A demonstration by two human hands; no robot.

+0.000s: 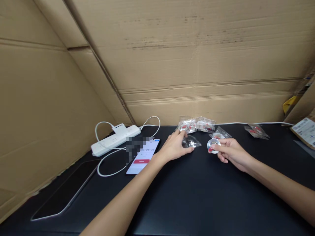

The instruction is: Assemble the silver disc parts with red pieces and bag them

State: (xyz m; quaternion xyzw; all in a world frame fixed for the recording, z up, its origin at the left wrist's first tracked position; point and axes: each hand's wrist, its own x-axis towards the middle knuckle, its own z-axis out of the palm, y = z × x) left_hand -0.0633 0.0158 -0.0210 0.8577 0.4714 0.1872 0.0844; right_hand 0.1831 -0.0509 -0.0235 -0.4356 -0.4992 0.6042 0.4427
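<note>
1. Black, smooth tabletop (pixel 184 196) spread out under both forearms. With the silver disc as the clock's centre, a dark, flat slab like a tablet (pixel 66 190) lay well apart, between eight and nine o'clock.
2. A lit phone (pixel 141 167) lay a little below nine o'clock, beside the left forearm.
3. The right hand (pixel 232 152) pinched the silver disc (pixel 213 142) at its three-o'clock edge, thumb over the face, fingers behind. A small red piece (pixel 210 149) showed at about seven o'clock on it. The disc looked metallic: probably light, stiff, slick and hard to break, with the rim likely the surest hold.
4. At nine o'clock from the disc, the left hand (pixel 176 147) had its thumb and fingers spread around a clear plastic bag (pixel 193 142); how firmly they touched it could not be told. The film seemed thin, limp and slippery, best taken by an edge.
5. Well beyond the phone, also toward nine, sat a white power strip (pixel 105 144) with a looped cable (pixel 159 124).
6. A clear packet (pixel 222 131) lay at one o'clock, just past the right hand; several more packets (pixel 205 124) clustered near eleven, another packet (pixel 257 131) between two and three.
7. Farthest, at twelve, stood a cardboard wall (pixel 184 65).
</note>
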